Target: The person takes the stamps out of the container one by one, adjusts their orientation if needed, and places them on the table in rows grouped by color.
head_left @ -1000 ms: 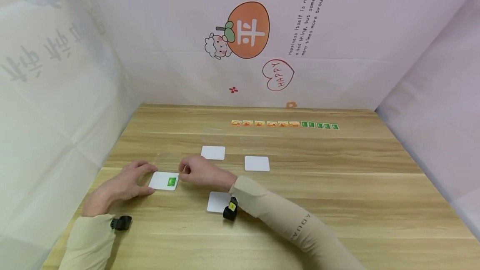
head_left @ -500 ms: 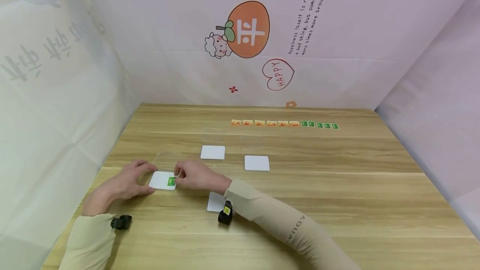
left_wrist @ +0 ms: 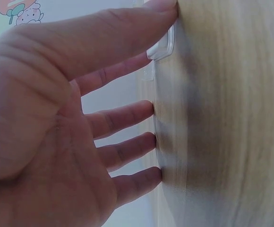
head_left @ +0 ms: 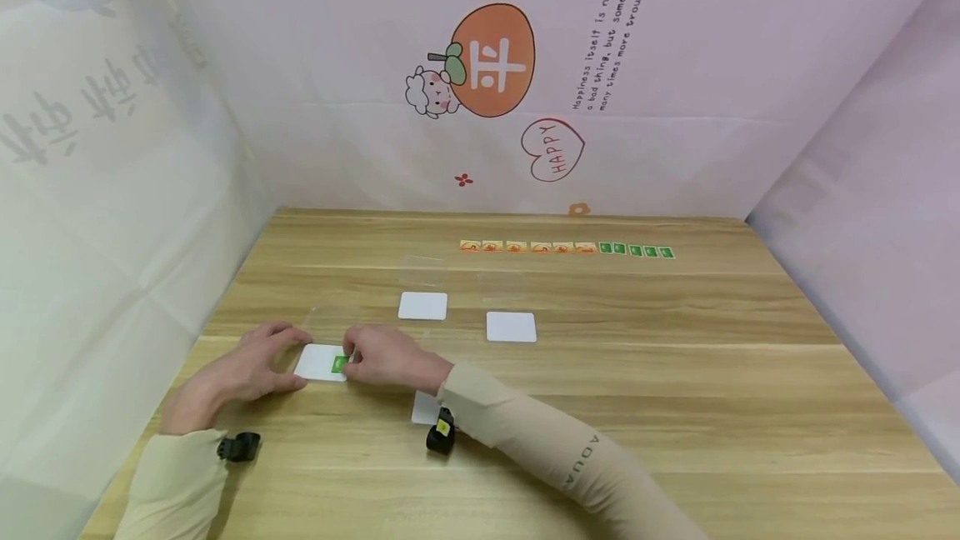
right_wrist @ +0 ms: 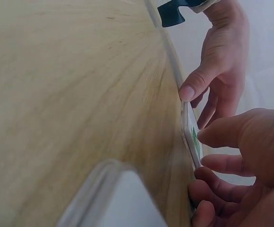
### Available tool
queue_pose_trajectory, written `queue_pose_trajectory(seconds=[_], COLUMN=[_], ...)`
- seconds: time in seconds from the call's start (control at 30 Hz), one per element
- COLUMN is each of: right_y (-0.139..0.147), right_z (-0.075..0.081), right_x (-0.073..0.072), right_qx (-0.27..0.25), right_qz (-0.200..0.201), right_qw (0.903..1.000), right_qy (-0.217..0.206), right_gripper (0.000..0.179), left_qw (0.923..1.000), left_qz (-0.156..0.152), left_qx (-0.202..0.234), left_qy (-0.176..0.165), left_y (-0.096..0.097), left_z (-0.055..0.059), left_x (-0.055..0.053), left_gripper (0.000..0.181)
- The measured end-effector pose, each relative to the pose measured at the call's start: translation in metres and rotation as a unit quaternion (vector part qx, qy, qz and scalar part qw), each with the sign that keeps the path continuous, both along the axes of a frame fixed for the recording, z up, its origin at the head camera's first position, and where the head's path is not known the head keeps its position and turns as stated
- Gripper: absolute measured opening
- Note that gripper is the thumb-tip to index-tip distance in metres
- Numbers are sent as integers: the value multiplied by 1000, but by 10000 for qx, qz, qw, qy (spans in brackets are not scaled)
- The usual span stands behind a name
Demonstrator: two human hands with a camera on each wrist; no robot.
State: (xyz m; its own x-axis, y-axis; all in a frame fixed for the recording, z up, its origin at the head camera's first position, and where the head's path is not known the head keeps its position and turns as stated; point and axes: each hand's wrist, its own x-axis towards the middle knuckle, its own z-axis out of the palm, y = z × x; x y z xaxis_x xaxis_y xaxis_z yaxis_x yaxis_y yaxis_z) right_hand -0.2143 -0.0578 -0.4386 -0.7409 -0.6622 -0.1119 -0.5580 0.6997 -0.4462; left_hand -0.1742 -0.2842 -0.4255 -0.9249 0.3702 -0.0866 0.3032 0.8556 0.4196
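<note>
A flat white case (head_left: 313,362) lies on the left part of the table, its clear lid (head_left: 330,322) standing behind it. My left hand (head_left: 251,365) holds the case's left end, with the thumb at the near corner and the index finger at the far one. Its other fingers spread against the tabletop in the left wrist view. On the white surface, near the right end, sits a small green sticker (head_left: 340,364). My right hand (head_left: 386,357) has thumb and index finger at this sticker, its other fingers curled; in the right wrist view the thumb (right_wrist: 217,135) touches the green.
Two more white cases, one at centre (head_left: 423,306) and one to its right (head_left: 512,327), stand with clear lids behind them. Another white case (head_left: 424,408) is partly hidden under my right wrist. A row of orange stickers (head_left: 528,247) and green stickers (head_left: 636,251) runs along the back.
My right hand has moved left from beside the case's right end onto the green sticker, covering its right edge. The left hand has kept its place.
</note>
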Motion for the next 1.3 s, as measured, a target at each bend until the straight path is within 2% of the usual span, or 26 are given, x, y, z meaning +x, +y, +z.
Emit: queue_pose_trajectory(seconds=[0.47,1.03,1.3], right_y=[-7,-11,-12], right_z=[2,8,6], right_x=[6,5,9], right_qx=[488,338,343], right_qz=[-200,-165,-230], right_qw=[9985,9990,9991], right_qy=[143,-235,68], right_gripper=[16,12,14], left_qw=[10000,10000,9999], left_qz=[-19,-7,-22], left_qx=[6,71,56], left_qy=[-13,-70,-101], left_y=[-1,0,1], left_z=[-1,0,2], left_x=[0,0,0], left_gripper=[56,54,54])
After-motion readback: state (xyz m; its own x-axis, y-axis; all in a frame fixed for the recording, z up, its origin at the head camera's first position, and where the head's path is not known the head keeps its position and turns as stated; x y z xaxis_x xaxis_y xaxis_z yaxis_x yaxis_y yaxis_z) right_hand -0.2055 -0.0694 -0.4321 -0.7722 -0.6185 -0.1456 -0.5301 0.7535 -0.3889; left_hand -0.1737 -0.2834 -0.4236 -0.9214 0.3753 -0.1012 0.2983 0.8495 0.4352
